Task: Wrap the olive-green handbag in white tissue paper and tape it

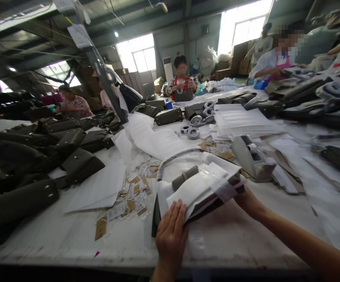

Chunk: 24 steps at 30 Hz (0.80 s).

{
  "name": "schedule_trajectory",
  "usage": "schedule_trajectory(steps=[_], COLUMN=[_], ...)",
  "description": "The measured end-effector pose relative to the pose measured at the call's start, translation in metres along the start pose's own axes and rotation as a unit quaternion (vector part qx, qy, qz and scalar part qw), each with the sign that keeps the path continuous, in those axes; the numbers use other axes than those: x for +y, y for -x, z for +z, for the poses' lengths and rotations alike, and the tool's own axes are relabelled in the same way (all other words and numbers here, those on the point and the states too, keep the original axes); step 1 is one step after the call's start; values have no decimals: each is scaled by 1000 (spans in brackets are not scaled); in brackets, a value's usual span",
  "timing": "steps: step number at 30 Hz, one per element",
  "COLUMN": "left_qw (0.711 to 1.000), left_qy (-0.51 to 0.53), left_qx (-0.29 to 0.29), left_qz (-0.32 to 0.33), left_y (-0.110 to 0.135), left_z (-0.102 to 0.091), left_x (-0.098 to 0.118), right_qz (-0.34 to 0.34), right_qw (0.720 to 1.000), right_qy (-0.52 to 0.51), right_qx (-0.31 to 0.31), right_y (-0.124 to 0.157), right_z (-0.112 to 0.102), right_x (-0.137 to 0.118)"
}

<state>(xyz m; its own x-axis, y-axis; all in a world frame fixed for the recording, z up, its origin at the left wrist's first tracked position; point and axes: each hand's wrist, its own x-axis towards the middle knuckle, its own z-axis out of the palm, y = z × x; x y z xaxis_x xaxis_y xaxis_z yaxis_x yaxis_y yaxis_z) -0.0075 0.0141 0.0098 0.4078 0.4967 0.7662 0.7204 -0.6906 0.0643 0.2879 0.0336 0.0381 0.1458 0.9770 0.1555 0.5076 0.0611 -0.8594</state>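
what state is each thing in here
White-wrapped bag: partly covered, dark material showing at its edges
Left hand: fingers extended on the white covering
Right hand: at the bag's right end, fingers hidden
Tape dispenser: standing
Tags: loose, scattered
White sheets: stacked
Dark bags: heaped

- A factory workshop, under dark metal roof beams (pixel 187 9).
- Many similar dark olive, boxy bags (pixel 82 166) heaped at left on a wide white bench (pixel 246 235).
- Stacked thin white sheets (pixel 242 121), scattered brown-and-white paper tags (pixel 136 190), a grey tape dispenser (pixel 256 166).
- Several people (pixel 179 87) at far side, brown cardboard boxes (pixel 224 73) behind.
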Motion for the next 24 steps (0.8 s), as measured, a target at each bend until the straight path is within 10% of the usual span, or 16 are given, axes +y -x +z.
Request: schedule_trajectory(steps=[6,10,13,17,24], left_qw=[989,982,979,979,979], left_qy=[26,34,38,43,40], left_qx=[-52,-70,-82,-82,-53], left_qz=[138,172,182,182,191], left_y=[-6,-4,-3,-3,-5], left_z=[-14,-17,-16,-13,-15], left_x=[-12,-9,-3,0,-1], right_qz=[113,8,-13,76,173], right_qw=[980,943,971,988,968], right_qy=[163,280,200,-39,-76], right_qx=[-17,178,133,-129,-165], right_y=[72,69,30,-42,-115], right_z=[-92,-116,-93,-23,66], right_x=[30,-14,-50,-58,-31])
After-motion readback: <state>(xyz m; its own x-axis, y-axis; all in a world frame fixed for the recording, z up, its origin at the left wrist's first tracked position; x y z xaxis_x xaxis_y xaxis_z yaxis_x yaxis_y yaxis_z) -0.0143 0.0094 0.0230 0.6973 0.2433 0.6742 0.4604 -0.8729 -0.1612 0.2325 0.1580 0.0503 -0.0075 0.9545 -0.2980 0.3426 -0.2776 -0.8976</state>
